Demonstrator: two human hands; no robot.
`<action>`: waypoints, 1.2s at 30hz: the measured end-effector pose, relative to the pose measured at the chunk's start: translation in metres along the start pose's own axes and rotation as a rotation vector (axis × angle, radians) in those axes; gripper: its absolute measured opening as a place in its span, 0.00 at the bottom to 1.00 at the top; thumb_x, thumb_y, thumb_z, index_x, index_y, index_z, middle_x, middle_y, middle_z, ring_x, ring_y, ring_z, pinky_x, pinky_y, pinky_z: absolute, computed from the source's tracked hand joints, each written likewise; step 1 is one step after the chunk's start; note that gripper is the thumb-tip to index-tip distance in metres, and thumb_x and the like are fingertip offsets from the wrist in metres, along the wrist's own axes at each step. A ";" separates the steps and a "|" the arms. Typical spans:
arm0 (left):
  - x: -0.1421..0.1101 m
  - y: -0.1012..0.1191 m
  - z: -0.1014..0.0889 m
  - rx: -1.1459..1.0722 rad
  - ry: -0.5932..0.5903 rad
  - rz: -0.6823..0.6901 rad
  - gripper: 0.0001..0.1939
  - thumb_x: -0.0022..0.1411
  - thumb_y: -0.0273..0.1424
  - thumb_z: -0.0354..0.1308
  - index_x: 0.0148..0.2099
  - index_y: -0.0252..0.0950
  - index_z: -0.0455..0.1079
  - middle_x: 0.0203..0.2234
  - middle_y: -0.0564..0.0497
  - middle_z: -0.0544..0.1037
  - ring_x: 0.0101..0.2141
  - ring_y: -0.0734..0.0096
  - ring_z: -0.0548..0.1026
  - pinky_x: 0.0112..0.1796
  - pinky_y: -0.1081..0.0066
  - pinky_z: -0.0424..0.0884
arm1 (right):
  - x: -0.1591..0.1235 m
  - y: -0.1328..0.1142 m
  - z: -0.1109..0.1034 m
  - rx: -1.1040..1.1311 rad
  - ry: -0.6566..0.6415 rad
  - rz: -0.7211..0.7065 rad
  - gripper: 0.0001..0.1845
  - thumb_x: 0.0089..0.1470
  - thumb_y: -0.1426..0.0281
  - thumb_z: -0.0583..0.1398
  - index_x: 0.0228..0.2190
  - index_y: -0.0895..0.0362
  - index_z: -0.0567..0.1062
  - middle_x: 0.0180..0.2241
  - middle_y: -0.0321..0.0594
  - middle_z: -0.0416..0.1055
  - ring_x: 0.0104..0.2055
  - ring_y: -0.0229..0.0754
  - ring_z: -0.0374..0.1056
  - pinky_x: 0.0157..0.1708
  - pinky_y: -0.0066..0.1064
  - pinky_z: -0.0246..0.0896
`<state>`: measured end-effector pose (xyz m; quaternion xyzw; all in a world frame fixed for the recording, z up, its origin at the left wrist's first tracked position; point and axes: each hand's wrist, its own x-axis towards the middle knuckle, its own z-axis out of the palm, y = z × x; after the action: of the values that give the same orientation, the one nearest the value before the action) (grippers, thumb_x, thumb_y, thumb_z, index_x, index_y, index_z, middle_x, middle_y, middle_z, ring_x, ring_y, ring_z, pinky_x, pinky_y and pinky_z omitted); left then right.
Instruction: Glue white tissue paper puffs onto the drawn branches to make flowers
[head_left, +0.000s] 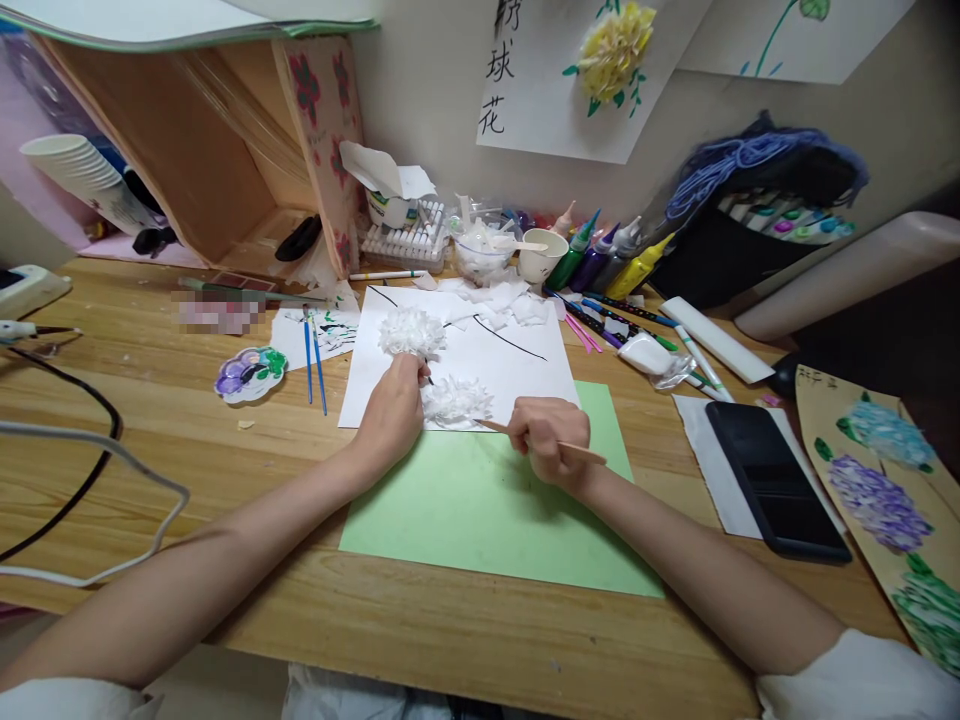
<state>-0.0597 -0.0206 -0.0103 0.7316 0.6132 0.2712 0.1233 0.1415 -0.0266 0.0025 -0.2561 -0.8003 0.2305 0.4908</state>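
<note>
My right hand (551, 435) is wrapped round a wooden craft stick (581, 453), whose far tip points left at the lower white paper flower (457, 402). That fluffy flower lies at the near edge of a white sheet (510, 365). A second white paper flower (412, 331) sits further up the same sheet, beside thin black drawn lines. Between the two flowers, my left hand (395, 400) rests on the sheet's left side with fingers curled together; anything in its fingertips is hidden. A light green sheet (487, 510) lies under the white one.
Torn white paper pieces (502, 298) lie along the back of the sheet. Behind stand a paper cup (541, 255) and paint bottles (585, 250). A paint palette (251, 375) and two blue brushes (315, 360) are left; a phone (776, 480) is right. Cables (112, 430) cross the left side.
</note>
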 end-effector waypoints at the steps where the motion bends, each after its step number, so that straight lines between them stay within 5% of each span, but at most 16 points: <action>1: 0.000 0.000 0.000 0.001 0.000 0.001 0.11 0.57 0.19 0.39 0.38 0.36 0.59 0.33 0.48 0.67 0.33 0.67 0.66 0.35 0.68 0.64 | 0.000 0.000 0.001 -0.043 -0.046 -0.072 0.25 0.61 0.68 0.41 0.15 0.54 0.60 0.11 0.34 0.57 0.15 0.35 0.52 0.18 0.30 0.47; 6: 0.000 0.000 0.000 0.009 -0.001 0.010 0.11 0.57 0.19 0.39 0.37 0.36 0.58 0.32 0.48 0.67 0.33 0.67 0.66 0.35 0.68 0.64 | -0.001 0.006 0.005 -0.197 -0.117 -0.177 0.23 0.61 0.70 0.42 0.15 0.54 0.58 0.11 0.34 0.58 0.15 0.35 0.52 0.18 0.31 0.45; 18: -0.001 0.000 0.001 0.009 0.016 0.031 0.11 0.57 0.19 0.39 0.37 0.37 0.59 0.32 0.48 0.66 0.33 0.67 0.66 0.35 0.69 0.64 | -0.001 0.012 0.003 -0.225 -0.096 -0.051 0.23 0.60 0.68 0.43 0.15 0.54 0.59 0.13 0.36 0.59 0.16 0.36 0.55 0.19 0.31 0.48; 32: 0.000 0.002 0.000 0.031 0.019 0.035 0.11 0.56 0.19 0.40 0.37 0.36 0.59 0.31 0.48 0.66 0.33 0.67 0.66 0.34 0.68 0.64 | 0.024 0.000 0.009 -0.038 -0.050 0.403 0.27 0.61 0.59 0.45 0.14 0.54 0.61 0.09 0.32 0.54 0.17 0.35 0.62 0.19 0.27 0.53; 36: 0.000 0.000 0.000 0.027 0.018 0.027 0.11 0.56 0.19 0.40 0.37 0.36 0.60 0.31 0.48 0.67 0.32 0.67 0.66 0.33 0.68 0.64 | 0.028 -0.002 -0.004 0.161 0.149 0.500 0.27 0.59 0.54 0.47 0.14 0.55 0.63 0.09 0.31 0.54 0.12 0.32 0.56 0.14 0.26 0.50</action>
<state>-0.0595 -0.0206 -0.0099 0.7389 0.6080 0.2711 0.1042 0.1339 -0.0096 0.0241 -0.4222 -0.6530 0.3878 0.4949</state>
